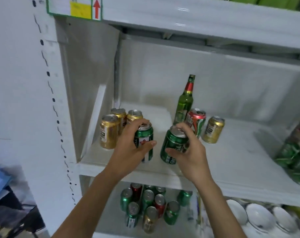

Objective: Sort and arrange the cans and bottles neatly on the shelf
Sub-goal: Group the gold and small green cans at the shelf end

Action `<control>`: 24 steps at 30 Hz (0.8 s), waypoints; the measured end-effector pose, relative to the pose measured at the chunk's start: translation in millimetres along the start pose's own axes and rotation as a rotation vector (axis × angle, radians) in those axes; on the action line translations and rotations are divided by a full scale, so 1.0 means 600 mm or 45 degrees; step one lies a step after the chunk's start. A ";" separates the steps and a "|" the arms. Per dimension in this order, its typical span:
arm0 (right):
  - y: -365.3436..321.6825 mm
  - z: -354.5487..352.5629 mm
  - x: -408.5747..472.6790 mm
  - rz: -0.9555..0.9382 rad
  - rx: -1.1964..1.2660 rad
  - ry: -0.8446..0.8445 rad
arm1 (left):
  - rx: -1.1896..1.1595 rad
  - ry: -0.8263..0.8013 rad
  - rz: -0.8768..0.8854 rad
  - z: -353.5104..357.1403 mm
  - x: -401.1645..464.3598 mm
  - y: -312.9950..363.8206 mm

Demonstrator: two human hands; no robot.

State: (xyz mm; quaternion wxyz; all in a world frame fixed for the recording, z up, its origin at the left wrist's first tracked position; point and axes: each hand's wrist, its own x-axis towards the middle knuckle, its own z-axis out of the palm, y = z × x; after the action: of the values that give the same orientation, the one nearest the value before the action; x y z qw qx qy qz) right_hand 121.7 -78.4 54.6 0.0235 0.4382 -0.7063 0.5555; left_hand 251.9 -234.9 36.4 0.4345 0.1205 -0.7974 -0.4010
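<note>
Near the shelf (pixel 214 172) front, one green can (pixel 145 143) is gripped by the left hand (pixel 132 148) and another, tilted green can (pixel 173 145) by the right hand (pixel 188 152); thin, smooth, probably dentable walls are best held mid-body.

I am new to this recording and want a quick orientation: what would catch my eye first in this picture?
First, the two hands at the middle shelf: the left hand grips one green can and the right hand grips another green can, tilted. Left of them stand three gold cans; behind, a tall green bottle stands upright beside a red-and-green can.
</note>
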 end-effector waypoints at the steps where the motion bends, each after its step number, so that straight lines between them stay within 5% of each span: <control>1: 0.009 0.005 0.005 0.013 -0.014 0.012 | 0.010 0.009 0.000 0.013 0.008 -0.008; 24: 0.123 0.083 0.133 -0.001 -0.360 0.092 | 0.099 -0.032 -0.013 0.127 0.129 -0.126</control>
State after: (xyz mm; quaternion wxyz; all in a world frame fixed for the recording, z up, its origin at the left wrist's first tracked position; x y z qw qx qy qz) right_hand 47.7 -165.9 20.5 0.1108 0.4105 -0.7760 0.4658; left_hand 134.1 -285.2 3.7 0.4174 0.1361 -0.8172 -0.3735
